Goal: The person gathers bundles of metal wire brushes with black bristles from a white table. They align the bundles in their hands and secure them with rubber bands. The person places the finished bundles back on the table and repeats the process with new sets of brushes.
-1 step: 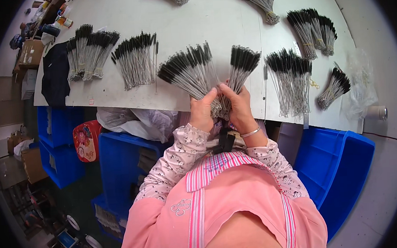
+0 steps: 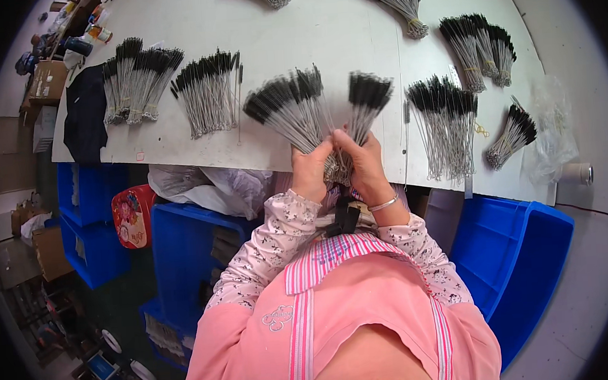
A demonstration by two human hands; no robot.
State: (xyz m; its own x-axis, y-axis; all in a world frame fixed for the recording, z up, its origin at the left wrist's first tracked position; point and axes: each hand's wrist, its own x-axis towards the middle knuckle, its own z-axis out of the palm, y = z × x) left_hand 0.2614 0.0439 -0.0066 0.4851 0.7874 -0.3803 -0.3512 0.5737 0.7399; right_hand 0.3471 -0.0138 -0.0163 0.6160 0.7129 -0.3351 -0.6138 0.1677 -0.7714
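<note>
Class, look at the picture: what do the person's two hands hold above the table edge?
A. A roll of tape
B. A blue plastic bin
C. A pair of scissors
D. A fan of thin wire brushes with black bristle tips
D: the left hand and right hand grip a bundle of wire brushes, black tips fanned outward.

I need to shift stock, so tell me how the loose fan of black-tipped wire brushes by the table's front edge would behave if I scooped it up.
The loose fan of brushes shows no band that I can see, so it would probably splay and shed pieces. The thin wire stems look light and springy rather than floppy. Lying flat on the white table, they seem unlikely to roll far.
</note>
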